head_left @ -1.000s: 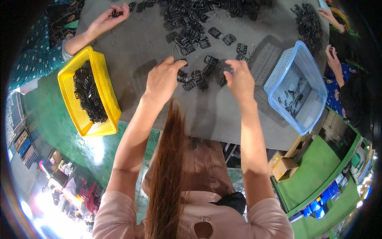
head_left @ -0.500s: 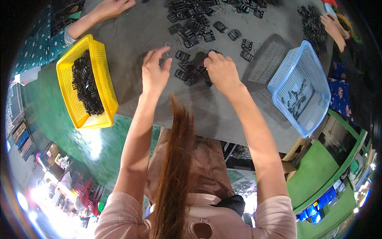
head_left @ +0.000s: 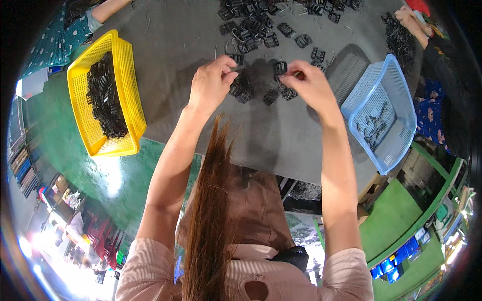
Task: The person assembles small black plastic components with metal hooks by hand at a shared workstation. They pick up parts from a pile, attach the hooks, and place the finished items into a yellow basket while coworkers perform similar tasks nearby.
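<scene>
My left hand (head_left: 211, 85) is closed in a pinch, thumb against fingertips, over the grey table (head_left: 170, 100). Thin metal wire shows just above its fingertips; what the pinch holds, I cannot make out. Between the thumb and fingers of my right hand (head_left: 312, 85) is a small black slotted plastic clip (head_left: 280, 68), raised off the table. Several like clips (head_left: 242, 90) lie between my hands, partly covered by the left fingers. A larger heap of black clips (head_left: 251, 32), with loose wire hooks (head_left: 330, 58) about it, spreads beyond my hands.
At left stands a yellow basket (head_left: 134, 108) with many black clips. A blue basket (head_left: 351, 116) at right holds some thin dark pieces. Other people's arms (head_left: 108, 9) and hands (head_left: 412, 24) reach in at both far corners, the right one beside a dark pile (head_left: 399, 42).
My left hand has moved slightly right and closed from open fingers to a pinch. My right hand has moved right and lifted a black clip. The person at left has drawn their hand back.
</scene>
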The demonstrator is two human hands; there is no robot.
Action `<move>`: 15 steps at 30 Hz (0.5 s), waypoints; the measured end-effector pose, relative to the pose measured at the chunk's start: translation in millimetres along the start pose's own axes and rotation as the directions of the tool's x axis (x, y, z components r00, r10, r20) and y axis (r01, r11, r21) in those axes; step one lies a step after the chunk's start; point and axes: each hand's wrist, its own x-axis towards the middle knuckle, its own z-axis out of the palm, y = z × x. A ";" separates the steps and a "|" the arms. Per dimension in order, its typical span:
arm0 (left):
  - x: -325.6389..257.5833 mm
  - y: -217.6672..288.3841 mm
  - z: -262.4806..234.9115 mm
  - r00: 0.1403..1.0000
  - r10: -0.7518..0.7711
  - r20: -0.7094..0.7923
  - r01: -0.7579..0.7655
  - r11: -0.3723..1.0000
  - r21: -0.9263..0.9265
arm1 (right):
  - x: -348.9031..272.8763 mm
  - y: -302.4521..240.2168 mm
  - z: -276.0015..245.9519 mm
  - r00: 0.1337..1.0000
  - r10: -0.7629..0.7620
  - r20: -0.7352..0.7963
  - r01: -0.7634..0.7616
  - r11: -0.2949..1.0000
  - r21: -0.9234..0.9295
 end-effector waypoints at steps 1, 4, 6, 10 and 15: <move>-0.2 -1.5 -3.2 1.000 -0.024 -0.006 0.024 0.999 -0.037 | -4.4 -3.5 -5.3 0.998 0.064 -0.024 -0.054 0.954 0.294; 3.4 2.5 -8.1 0.998 -0.034 -0.054 0.028 0.994 -0.102 | -10.0 -1.8 -13.7 0.985 0.174 -0.010 -0.175 0.982 -0.074; 5.0 -0.5 -5.1 0.998 -0.021 -0.058 0.020 0.999 -0.030 | -9.9 8.2 -20.2 0.991 0.126 -0.034 -0.128 0.988 -0.084; 6.2 -9.6 9.6 0.997 0.020 -0.070 -0.020 1.000 -0.005 | -14.7 23.2 -28.5 0.981 0.188 -0.056 -0.189 0.982 -0.017; -0.5 6.8 31.9 0.930 0.299 -0.213 -0.251 0.941 0.226 | -27.9 42.0 -32.8 0.946 0.307 -0.106 -0.263 0.916 0.303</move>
